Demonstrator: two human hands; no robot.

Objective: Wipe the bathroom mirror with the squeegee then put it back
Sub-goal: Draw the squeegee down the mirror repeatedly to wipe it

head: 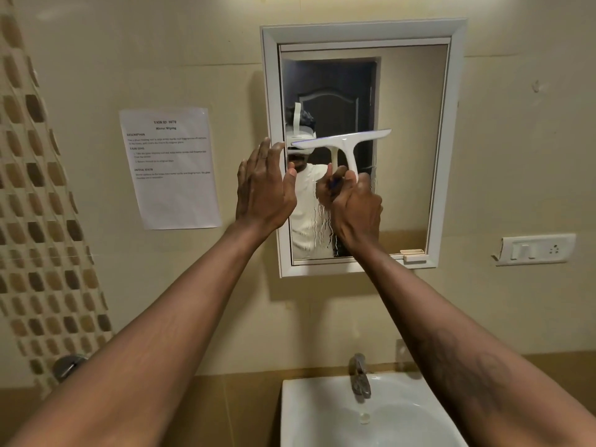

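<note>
A white-framed mirror (406, 150) hangs on the beige wall, with water streaks running down its lower middle. My right hand (354, 208) grips the handle of a white squeegee (342, 141). Its blade lies almost level, tilted up to the right, against the glass at mid-height. My left hand (264, 185) is raised with fingers spread, over the mirror's left frame, holding nothing. A person in a white shirt is reflected in the glass.
A white sink (403, 424) with a metal tap (359, 375) sits directly below. A printed paper sheet (171, 166) is stuck to the wall left of the mirror. A switch plate (535, 250) is on the right; a mosaic tile strip (35, 221) runs down the far left.
</note>
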